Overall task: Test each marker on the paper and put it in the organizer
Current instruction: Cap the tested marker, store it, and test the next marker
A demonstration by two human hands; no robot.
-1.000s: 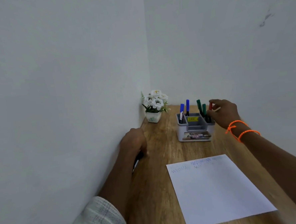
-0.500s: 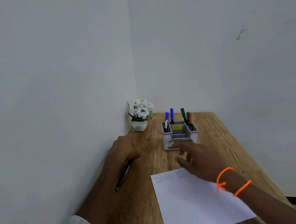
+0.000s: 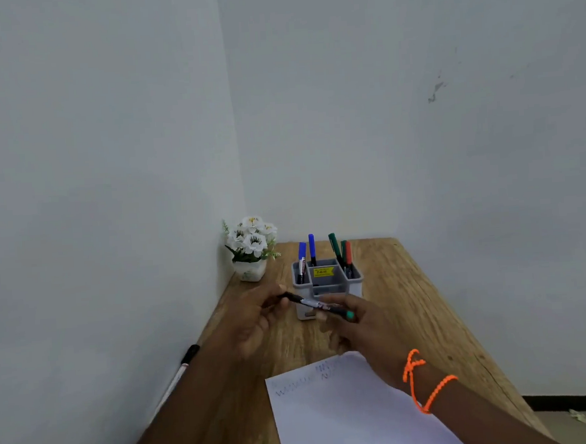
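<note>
Both hands hold one dark marker with a green end, level in the air in front of the grey organizer. My left hand grips its left end; my right hand grips the green-tipped right end. The organizer holds two blue markers on its left side and green and red markers on its right. White paper with scribbled test lines along its top lies on the wooden table below my hands. Another marker, black-capped with a white barrel, lies by the left wall.
A small white pot of white flowers stands in the table's back left corner. Walls close off the left and back sides. The table's right edge drops to the floor.
My left hand lifted the dark marker from the table's left side toward the middle. My right hand came back from the organizer and took hold of its green end.
</note>
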